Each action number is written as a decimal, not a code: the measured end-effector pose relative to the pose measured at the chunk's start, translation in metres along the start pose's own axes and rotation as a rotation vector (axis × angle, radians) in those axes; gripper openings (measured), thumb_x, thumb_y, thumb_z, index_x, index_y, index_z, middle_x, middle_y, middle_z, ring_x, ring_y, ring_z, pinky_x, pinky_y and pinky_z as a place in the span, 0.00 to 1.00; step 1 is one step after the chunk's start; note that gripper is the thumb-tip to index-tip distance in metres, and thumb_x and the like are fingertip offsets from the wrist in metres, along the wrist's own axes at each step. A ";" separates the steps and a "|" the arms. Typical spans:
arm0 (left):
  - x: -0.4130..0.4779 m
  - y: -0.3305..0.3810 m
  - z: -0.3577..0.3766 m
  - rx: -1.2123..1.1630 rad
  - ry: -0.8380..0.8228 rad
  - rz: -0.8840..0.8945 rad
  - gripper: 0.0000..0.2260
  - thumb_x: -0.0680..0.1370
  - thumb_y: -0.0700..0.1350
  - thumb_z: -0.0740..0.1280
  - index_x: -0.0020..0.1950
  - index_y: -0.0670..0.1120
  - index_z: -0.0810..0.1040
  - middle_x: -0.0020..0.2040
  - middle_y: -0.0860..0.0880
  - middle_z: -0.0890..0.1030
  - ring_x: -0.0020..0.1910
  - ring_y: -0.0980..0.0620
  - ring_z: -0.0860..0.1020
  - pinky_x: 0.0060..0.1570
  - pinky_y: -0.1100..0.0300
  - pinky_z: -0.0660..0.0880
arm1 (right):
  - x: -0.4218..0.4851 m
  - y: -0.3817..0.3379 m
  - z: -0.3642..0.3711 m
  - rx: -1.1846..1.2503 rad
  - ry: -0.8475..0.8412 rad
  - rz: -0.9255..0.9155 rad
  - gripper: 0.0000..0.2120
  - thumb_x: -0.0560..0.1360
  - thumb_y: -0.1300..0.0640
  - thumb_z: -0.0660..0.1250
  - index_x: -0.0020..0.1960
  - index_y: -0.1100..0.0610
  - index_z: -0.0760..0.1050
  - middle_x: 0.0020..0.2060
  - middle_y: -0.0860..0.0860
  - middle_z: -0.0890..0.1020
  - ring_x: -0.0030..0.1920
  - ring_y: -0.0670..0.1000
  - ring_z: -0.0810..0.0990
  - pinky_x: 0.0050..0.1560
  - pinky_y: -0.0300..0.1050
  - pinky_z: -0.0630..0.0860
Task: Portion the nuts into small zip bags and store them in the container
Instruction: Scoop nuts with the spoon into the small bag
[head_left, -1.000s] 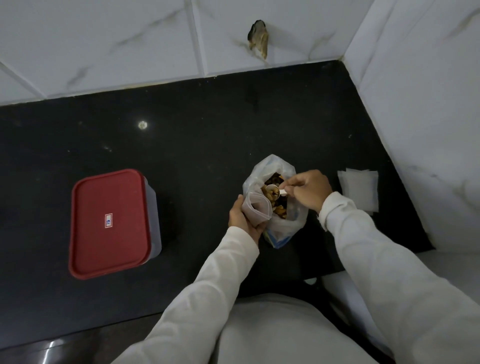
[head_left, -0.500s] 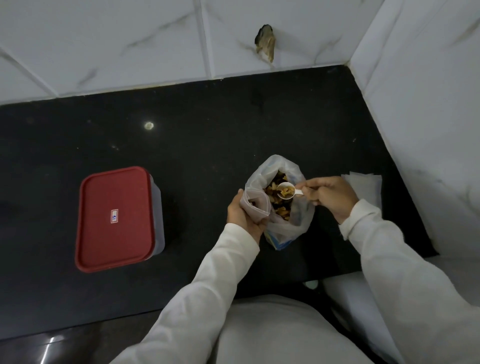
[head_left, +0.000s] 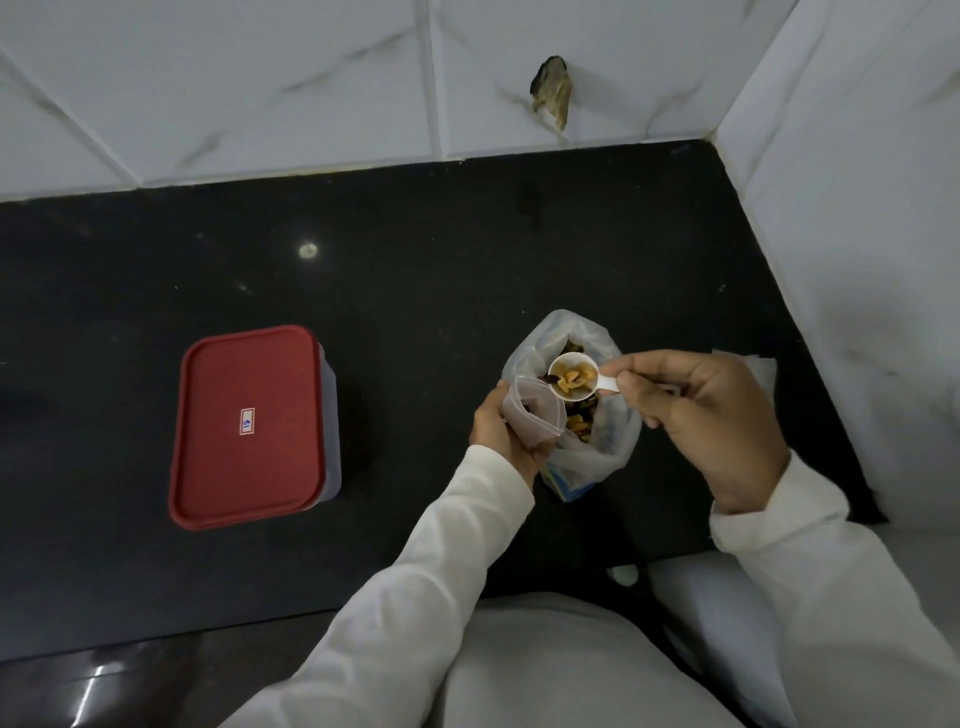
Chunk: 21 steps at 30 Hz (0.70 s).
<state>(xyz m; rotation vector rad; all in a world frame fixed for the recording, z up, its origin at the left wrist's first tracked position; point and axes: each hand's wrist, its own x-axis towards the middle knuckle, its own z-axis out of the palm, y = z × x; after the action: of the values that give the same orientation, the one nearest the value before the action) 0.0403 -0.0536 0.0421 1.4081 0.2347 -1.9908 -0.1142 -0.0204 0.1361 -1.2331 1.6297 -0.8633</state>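
A large clear plastic bag of mixed nuts (head_left: 597, 447) stands open on the black counter. My right hand (head_left: 711, 415) pinches the handle of a small white scoop (head_left: 574, 376), which is full of nuts and hovers over the big bag's mouth. My left hand (head_left: 501, 431) holds a small clear zip bag (head_left: 535, 410) with its mouth open, pressed against the big bag's left side, just below and left of the scoop. A lidded container with a red lid (head_left: 249, 426) sits to the left, closed.
A stack of flat small zip bags (head_left: 761, 371) lies behind my right hand near the right wall. White tiled walls (head_left: 857, 260) close the counter at the back and right. The counter's front edge (head_left: 260, 631) runs close to my body.
The scoop has come up out of the big bag loaded with nuts, and my right hand has drawn back to the right. My left hand keeps the small bag in place.
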 end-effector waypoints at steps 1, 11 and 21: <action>0.000 0.000 0.000 0.000 -0.004 0.000 0.19 0.80 0.53 0.63 0.68 0.47 0.75 0.47 0.42 0.80 0.41 0.47 0.79 0.25 0.62 0.75 | -0.002 -0.001 0.005 -0.037 0.008 -0.017 0.10 0.76 0.62 0.68 0.49 0.49 0.83 0.38 0.39 0.84 0.40 0.35 0.79 0.42 0.32 0.74; 0.011 -0.003 -0.005 -0.015 -0.041 0.041 0.24 0.77 0.54 0.66 0.70 0.45 0.73 0.62 0.39 0.79 0.49 0.43 0.80 0.30 0.59 0.78 | -0.010 0.021 0.043 -0.574 0.259 -0.663 0.07 0.70 0.69 0.67 0.44 0.65 0.84 0.35 0.55 0.83 0.38 0.46 0.77 0.36 0.43 0.80; 0.011 0.004 -0.010 0.018 -0.112 0.021 0.23 0.78 0.55 0.64 0.67 0.41 0.76 0.42 0.43 0.82 0.38 0.47 0.82 0.34 0.57 0.79 | -0.029 0.031 0.052 -0.802 0.289 -0.916 0.14 0.82 0.58 0.60 0.55 0.64 0.82 0.49 0.58 0.85 0.45 0.57 0.82 0.51 0.42 0.75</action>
<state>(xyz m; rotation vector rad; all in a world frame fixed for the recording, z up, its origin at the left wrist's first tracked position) 0.0481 -0.0565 0.0291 1.2999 0.1525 -2.0516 -0.0728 0.0149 0.0966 -2.6383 1.6741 -0.9628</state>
